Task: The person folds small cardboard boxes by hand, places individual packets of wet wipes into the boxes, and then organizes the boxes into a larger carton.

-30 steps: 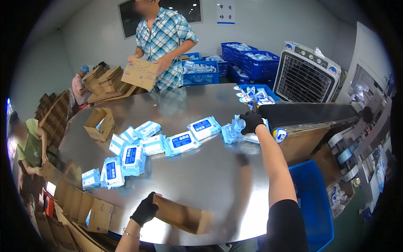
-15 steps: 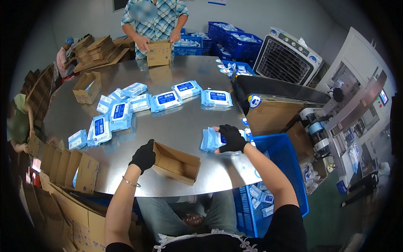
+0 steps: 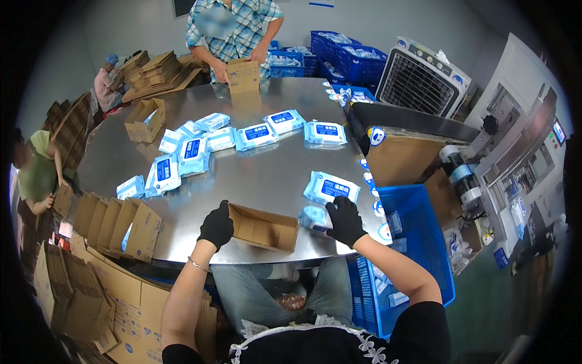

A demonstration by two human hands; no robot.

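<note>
My left hand, in a black glove, grips the left end of an open cardboard box that lies near the table's front edge with its hollow facing up. No packet shows inside it. In my black-gloved right hand is a light blue wipes packet, tilted and slightly blurred, just off the box's right end. Another wipes packet lies flat right behind that hand. Farther back, several blue-and-white wipes packets are spread in a loose, partly overlapping line across the metal table.
Open boxes stand in a row at the table's left edge, and one more box farther back. A blue crate with packets sits by my right side. Across the table a co-worker handles a box. Flattened cardboard is stacked lower left.
My right hand has drawn a packet toward the box, uncovering another packet behind it. The left hand stays on the box. The whole view has shifted slightly.
</note>
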